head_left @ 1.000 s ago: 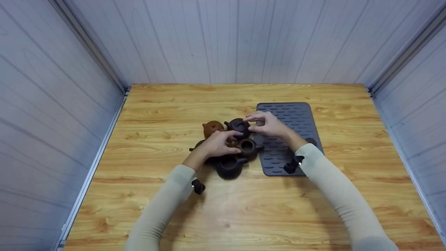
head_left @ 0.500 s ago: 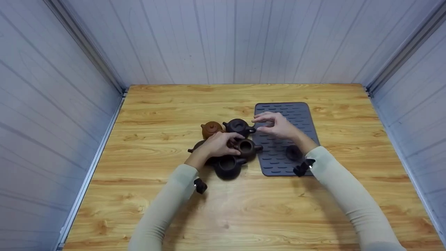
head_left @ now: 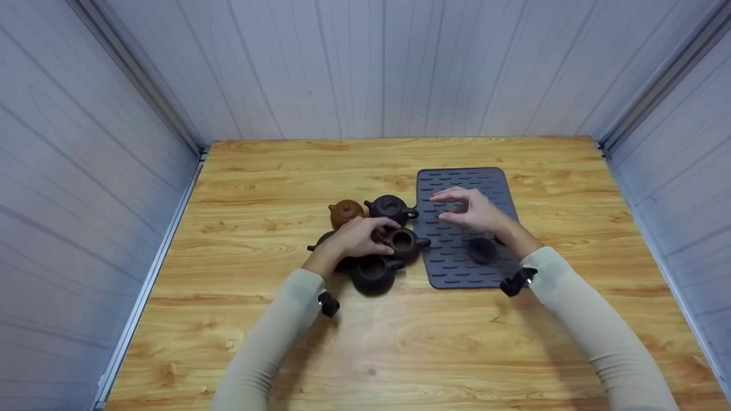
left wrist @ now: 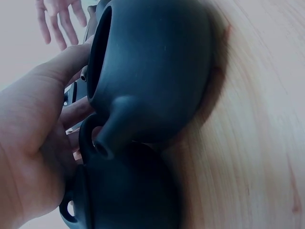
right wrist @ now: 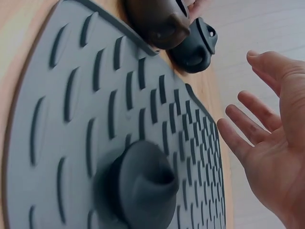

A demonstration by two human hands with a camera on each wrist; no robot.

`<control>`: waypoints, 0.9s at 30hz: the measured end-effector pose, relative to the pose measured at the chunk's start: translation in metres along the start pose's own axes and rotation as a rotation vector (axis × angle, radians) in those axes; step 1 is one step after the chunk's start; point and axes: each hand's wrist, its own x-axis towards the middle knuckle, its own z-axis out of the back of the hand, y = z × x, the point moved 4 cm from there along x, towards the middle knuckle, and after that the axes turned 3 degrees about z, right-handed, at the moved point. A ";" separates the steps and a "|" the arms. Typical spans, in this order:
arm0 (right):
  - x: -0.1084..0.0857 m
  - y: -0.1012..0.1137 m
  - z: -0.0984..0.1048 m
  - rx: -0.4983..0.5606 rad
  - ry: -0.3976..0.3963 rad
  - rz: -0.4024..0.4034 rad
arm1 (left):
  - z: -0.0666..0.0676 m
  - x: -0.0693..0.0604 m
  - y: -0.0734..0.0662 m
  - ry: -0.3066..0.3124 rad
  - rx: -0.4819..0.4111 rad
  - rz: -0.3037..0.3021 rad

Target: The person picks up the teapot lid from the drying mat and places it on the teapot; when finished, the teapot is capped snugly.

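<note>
My left hand reaches over a cluster of teapots. Its thumb and index finger curve around the spout side of a small lidless brown teapot. In the left wrist view, a lidless black teapot and a lidded dark teapot hide part of the fingers. My right hand hovers above the grey mat, fingers apart, holding nothing. Below it a dark round lid with a knob lies on the mat. A black teapot with its lid on stands behind the brown one.
An orange-brown lidded teapot stands at the cluster's back left. The brown teapot's handle reaches over the mat's left edge. Pale panels enclose the wooden table at the back and sides.
My right hand has drawn away from the black lidded teapot, moving right over the mat, and more of the dark lid shows. My left hand stays at the brown teapot.
</note>
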 end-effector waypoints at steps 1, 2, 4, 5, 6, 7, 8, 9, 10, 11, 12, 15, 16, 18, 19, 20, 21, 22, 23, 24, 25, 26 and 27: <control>-0.002 -0.001 0.001 -0.006 -0.002 -0.002 | 0.001 -0.001 -0.002 0.007 -0.004 0.005; -0.004 -0.003 0.001 -0.009 -0.004 -0.006 | 0.004 -0.003 -0.006 0.014 -0.005 0.005; -0.010 -0.005 0.002 -0.018 -0.008 -0.011 | 0.007 -0.006 -0.013 0.023 -0.009 0.003; -0.012 -0.006 0.003 -0.022 -0.010 -0.013 | 0.008 -0.008 -0.016 0.027 -0.008 0.005; -0.015 -0.007 0.004 -0.025 -0.013 -0.017 | 0.009 -0.008 -0.018 0.029 -0.011 0.008; -0.017 -0.007 0.005 -0.034 -0.014 -0.017 | 0.009 -0.009 -0.018 0.030 -0.017 0.009; -0.020 -0.007 0.005 -0.039 -0.016 -0.017 | 0.009 -0.009 -0.018 0.027 -0.019 0.006; -0.023 -0.008 0.007 -0.048 -0.018 -0.015 | 0.007 -0.008 -0.016 0.022 -0.020 0.005; -0.025 -0.008 0.008 -0.061 -0.022 -0.011 | 0.006 -0.006 -0.014 0.019 -0.018 0.003; -0.028 -0.009 0.009 -0.070 -0.025 -0.006 | 0.005 -0.006 -0.012 0.012 -0.021 -0.001; -0.031 -0.009 0.011 -0.081 -0.029 0.000 | 0.003 -0.004 -0.008 0.006 -0.018 -0.009; -0.039 -0.010 0.017 -0.097 -0.050 0.021 | 0.004 -0.005 -0.011 0.011 -0.016 -0.008; -0.041 -0.010 0.019 -0.100 -0.058 0.024 | 0.005 -0.006 -0.012 0.013 -0.019 -0.005; -0.045 -0.012 0.023 -0.100 -0.071 0.017 | 0.010 -0.011 -0.020 0.027 -0.025 0.008; -0.047 -0.013 0.025 -0.101 -0.078 0.008 | 0.012 -0.014 -0.024 0.031 -0.031 0.017; -0.049 -0.014 0.027 -0.101 -0.084 0.000 | 0.014 -0.015 -0.025 0.032 -0.033 0.018; -0.051 -0.015 0.029 -0.103 -0.088 -0.009 | 0.014 -0.016 -0.026 0.031 -0.033 0.018; -0.053 -0.016 0.031 -0.109 -0.092 -0.013 | 0.016 -0.018 -0.028 0.036 -0.036 0.024; -0.055 -0.016 0.032 -0.114 -0.097 -0.018 | 0.017 -0.019 -0.030 0.039 -0.035 0.026; -0.057 -0.017 0.034 -0.118 -0.102 -0.019 | 0.014 -0.017 -0.026 0.033 -0.029 0.021; -0.059 -0.017 0.036 -0.118 -0.105 -0.020 | 0.013 -0.016 -0.024 0.029 -0.034 0.019; -0.061 -0.017 0.037 -0.122 -0.107 -0.018 | 0.011 -0.014 -0.021 0.029 -0.037 0.015; -0.064 -0.018 0.039 -0.125 -0.110 -0.016 | 0.009 -0.012 -0.017 0.025 -0.039 0.014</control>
